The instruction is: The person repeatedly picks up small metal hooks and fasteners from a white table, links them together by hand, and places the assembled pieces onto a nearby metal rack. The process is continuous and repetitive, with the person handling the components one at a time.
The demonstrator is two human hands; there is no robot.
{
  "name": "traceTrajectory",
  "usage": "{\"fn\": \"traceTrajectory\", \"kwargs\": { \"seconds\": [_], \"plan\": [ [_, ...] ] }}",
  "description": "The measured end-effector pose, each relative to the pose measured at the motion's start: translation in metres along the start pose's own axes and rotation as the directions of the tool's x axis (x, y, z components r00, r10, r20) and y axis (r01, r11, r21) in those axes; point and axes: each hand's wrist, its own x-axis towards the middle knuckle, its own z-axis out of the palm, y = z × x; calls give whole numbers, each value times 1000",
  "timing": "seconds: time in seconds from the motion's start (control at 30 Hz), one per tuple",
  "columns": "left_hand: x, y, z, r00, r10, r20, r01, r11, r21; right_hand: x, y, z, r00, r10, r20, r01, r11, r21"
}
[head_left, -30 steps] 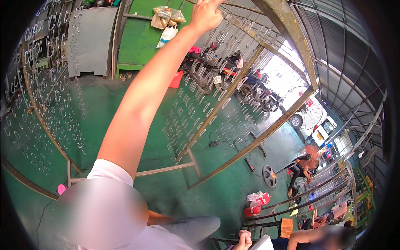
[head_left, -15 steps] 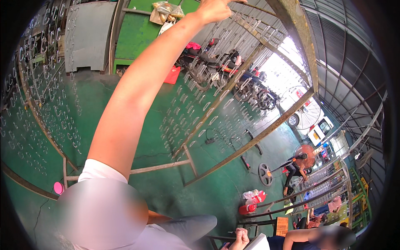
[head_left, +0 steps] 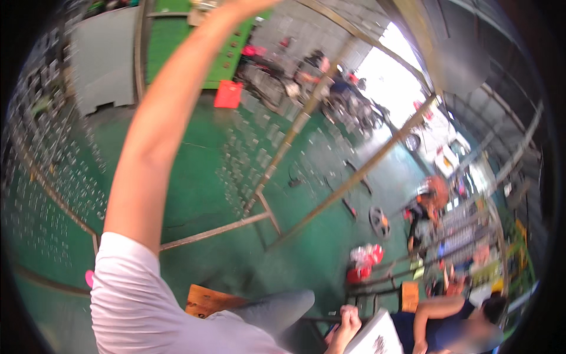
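My left arm, in a white sleeve, is raised across the left side of the view. My left hand (head_left: 253, 5) is at the top edge, smeared and partly cut off, so its fingers and any hold are hidden. Close by it, the upper bar of a rusty metal frame (head_left: 330, 16) runs across. Rows of small metal pieces (head_left: 242, 159) hang within the frame, blurred. At the bottom, my right hand (head_left: 349, 321) is closed, its fingers pressed together; what they hold cannot be made out. Beside it is a white panel-like thing with dark marks (head_left: 380, 336).
Another rack of hanging pieces (head_left: 53, 159) stands at left. A wooden stool (head_left: 209, 300) is by my leg. To the right sits a co-worker in dark clothes (head_left: 439, 324). Further off are a red fan (head_left: 435, 192), motorbikes (head_left: 348, 100) and a red bag (head_left: 228, 94).
The view has shifted and blurred. My left arm appears further left, its hand closer to the top edge. The wooden stool by my leg has come into view. My right hand appears slightly higher.
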Motion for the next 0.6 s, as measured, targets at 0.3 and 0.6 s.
{"fn": "traceTrajectory", "kwargs": {
  "seconds": [0.3,0.6],
  "plan": [
    [-107,305,-151,867,-444,227,404,360,-841,-12,-4,-36,985,171,-16,-169,982,81],
    [-107,598,-175,442,578,686,897,-307,-319,-86,-25,-100,933,298,-201,-221,917,333]
  ]
}}
